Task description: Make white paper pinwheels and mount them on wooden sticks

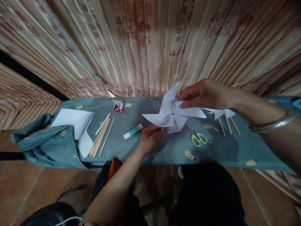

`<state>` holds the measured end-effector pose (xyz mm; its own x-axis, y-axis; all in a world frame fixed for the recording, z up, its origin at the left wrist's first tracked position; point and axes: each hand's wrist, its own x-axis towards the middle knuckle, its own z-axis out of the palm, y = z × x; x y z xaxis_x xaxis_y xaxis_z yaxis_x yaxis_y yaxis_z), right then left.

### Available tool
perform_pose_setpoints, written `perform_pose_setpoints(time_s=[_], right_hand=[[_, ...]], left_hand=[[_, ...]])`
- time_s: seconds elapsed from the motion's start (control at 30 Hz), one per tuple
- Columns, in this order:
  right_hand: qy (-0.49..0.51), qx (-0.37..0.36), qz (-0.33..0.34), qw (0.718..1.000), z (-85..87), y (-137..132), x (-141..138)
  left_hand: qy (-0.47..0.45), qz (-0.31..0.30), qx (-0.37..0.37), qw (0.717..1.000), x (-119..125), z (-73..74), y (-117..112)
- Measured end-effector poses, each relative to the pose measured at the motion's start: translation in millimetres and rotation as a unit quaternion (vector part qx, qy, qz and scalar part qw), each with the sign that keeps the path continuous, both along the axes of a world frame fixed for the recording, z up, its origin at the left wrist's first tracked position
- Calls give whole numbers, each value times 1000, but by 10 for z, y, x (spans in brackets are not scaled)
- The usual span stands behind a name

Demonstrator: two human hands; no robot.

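Observation:
A white paper pinwheel (170, 116) with a small pin at its centre is held up over the middle of the table. My left hand (151, 135) is closed below its blades, round what looks like its wooden stick; only a bit of the stick shows. From the upper right my right hand (194, 94) reaches in, thumb and fingers closed at one of the blades. Just right of the pinwheel lie yellow-green scissors (198, 139). A glue stick (133, 131) rests left of my left hand.
Wooden sticks (101, 136) and a pen (103, 124) lie left, beside stacked white paper (71, 121). A small open box of pins (118, 106) stands behind. More paper pinwheels (222, 113) on sticks lie partly under my right forearm. A curtain (145, 47) hangs behind the cloth-covered table (174, 155).

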<state>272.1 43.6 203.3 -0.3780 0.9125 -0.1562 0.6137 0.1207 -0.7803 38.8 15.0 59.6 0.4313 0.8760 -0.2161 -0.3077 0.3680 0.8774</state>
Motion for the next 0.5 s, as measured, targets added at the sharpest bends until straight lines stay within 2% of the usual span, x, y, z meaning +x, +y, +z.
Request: perform_pose_setpoints(time_s=[0.27, 0.43, 0.5], right_hand=[[-11, 68, 25, 997, -36, 30, 19], [0, 81, -14, 997, -116, 62, 7], [2, 112, -44, 993, -154, 68, -13]], left_hand=[[-1, 7, 4, 1000, -2, 1, -10], [-7, 14, 1, 1000, 1, -16, -7], [-16, 16, -6, 1000, -1, 1, -13]])
